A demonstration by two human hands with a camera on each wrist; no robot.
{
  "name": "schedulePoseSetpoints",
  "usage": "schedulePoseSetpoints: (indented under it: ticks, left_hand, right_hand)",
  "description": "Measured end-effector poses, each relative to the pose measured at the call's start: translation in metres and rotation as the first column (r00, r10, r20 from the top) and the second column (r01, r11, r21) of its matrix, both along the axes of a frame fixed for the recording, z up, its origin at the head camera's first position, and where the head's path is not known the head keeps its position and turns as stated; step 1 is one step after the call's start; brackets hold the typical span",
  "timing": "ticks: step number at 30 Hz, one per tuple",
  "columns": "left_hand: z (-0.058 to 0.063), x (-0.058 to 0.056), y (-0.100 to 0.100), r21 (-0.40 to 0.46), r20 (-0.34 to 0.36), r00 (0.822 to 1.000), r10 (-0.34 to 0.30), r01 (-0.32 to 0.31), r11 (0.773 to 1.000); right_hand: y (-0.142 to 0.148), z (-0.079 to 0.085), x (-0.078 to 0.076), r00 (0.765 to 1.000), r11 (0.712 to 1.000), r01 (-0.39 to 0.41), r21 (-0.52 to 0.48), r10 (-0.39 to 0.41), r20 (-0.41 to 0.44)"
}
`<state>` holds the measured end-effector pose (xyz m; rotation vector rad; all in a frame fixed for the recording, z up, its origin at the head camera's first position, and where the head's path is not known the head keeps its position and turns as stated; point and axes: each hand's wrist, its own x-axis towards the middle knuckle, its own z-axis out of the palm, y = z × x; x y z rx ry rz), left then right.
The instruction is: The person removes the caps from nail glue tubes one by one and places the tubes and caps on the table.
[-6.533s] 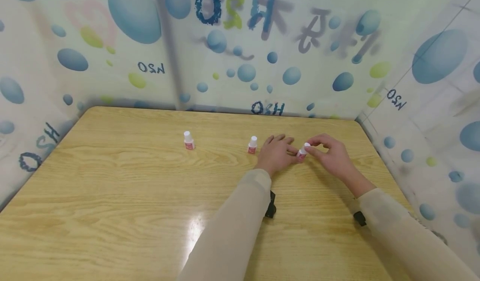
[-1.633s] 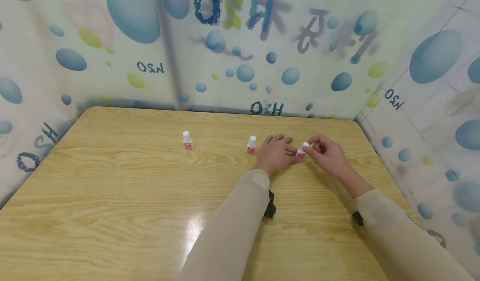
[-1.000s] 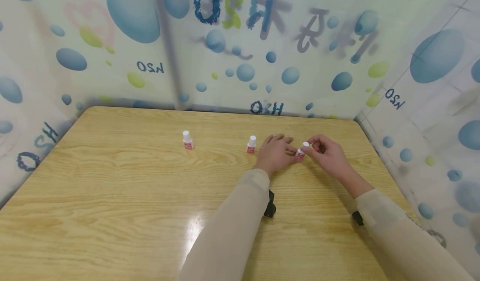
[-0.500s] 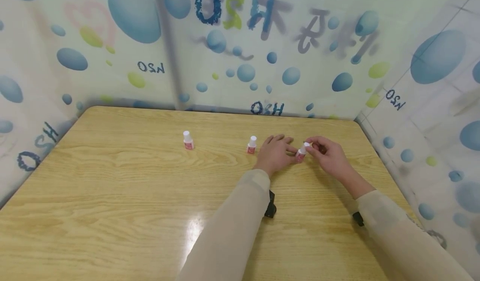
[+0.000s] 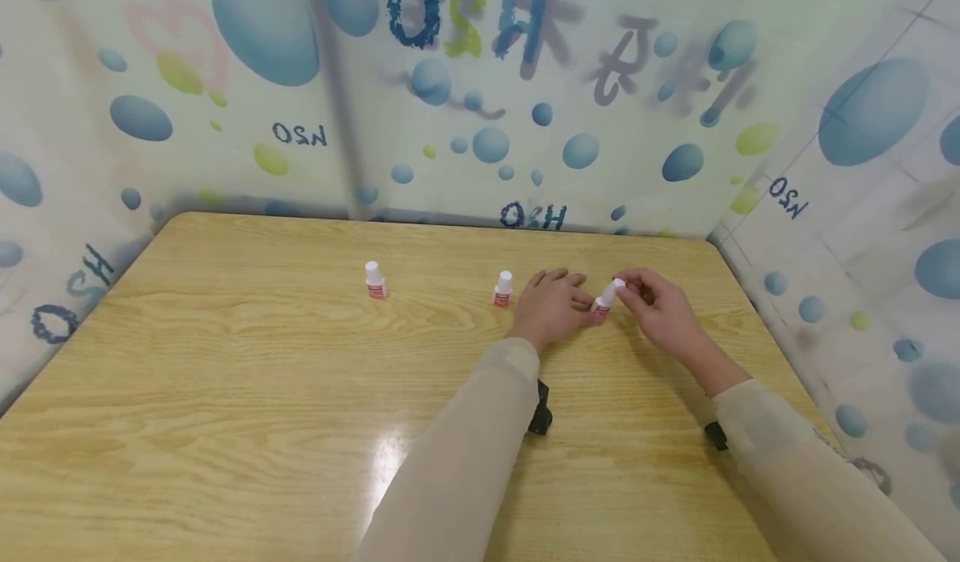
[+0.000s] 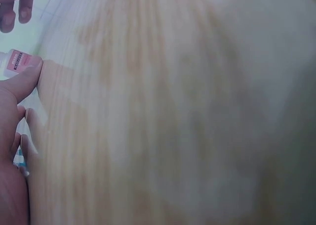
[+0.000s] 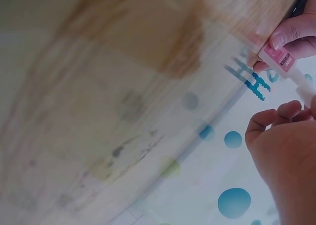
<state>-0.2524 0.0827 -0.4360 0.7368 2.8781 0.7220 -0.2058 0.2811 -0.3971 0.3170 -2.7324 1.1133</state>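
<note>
A small white bottle with a pink-red label (image 5: 601,310) tilts to the right, low at the table. My left hand (image 5: 551,308) lies on the table and pinches this bottle between thumb and index finger, its other fingers spread. My right hand (image 5: 660,312) pinches the white cap (image 5: 618,284) at the bottle's top. A narrow white neck shows between cap and body in the right wrist view, where the bottle's label (image 7: 280,58) faces the camera. In the left wrist view the left thumb (image 6: 25,79) presses against the bottle; the cap is out of frame there.
A second such bottle (image 5: 502,290) stands upright with its cap on, just left of the left hand. Farther left stands a third capped bottle (image 5: 376,281). The wooden table (image 5: 262,395) ends at a patterned wall covering (image 5: 450,178) behind and at the right.
The right hand turned the cap back and forth on the bottle in the earlier frames. Now the cap sits higher, drawn up and right from the bottle. The left hand has stayed in place.
</note>
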Motion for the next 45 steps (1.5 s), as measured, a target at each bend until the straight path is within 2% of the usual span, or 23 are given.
schedulePoseSetpoints:
  ticks: [7,15,21,25,29,34,37,40,43,45]
  left_hand:
    - [0.001,-0.001,-0.001,-0.008,-0.007,1.000,0.003,-0.003,1.000]
    - [0.002,0.000,-0.002,-0.019,-0.002,1.000,0.001,-0.001,1.000]
    - [0.000,-0.001,-0.002,-0.006,0.002,1.000,0.005,-0.005,1.000]
    - [0.000,-0.001,-0.002,0.001,0.008,1.000,0.004,-0.004,1.000]
    - [-0.001,-0.001,-0.002,-0.004,0.013,1.000,0.004,-0.004,1.000]
    - [-0.002,-0.001,-0.001,0.001,0.022,1.000,0.005,-0.005,1.000]
    - [-0.002,0.000,-0.001,-0.001,0.021,1.000,0.005,-0.005,1.000]
    - [-0.001,0.000,-0.001,-0.004,0.014,1.000,0.006,-0.006,1.000]
    - [-0.001,-0.001,-0.001,0.001,0.012,1.000,0.004,-0.004,1.000]
    - [0.000,-0.001,-0.001,0.003,0.014,1.000,0.001,-0.001,1.000]
  right_hand:
    - [-0.002,0.003,0.001,0.999,0.998,0.031,-0.054,-0.033,-0.029]
    - [0.004,0.005,0.002,0.992,0.993,0.103,-0.065,-0.108,-0.070]
    - [0.004,0.005,0.001,0.988,0.988,0.124,-0.089,-0.131,-0.080]
    - [0.002,0.006,0.001,0.984,0.977,0.159,-0.143,-0.169,-0.055]
    - [0.004,0.007,-0.001,0.982,0.964,0.162,-0.211,-0.178,-0.059]
    - [0.012,0.009,-0.003,0.982,0.969,0.154,-0.195,-0.171,-0.075]
    - [0.017,0.011,-0.003,0.987,0.972,0.147,-0.185,-0.156,-0.037]
    - [0.022,0.012,-0.003,0.988,0.964,0.153,-0.216,-0.147,0.044]
    - [0.028,0.012,-0.002,0.978,0.954,0.185,-0.237,-0.155,0.140]
    - [0.032,0.012,0.000,0.968,0.956,0.192,-0.220,-0.148,0.202]
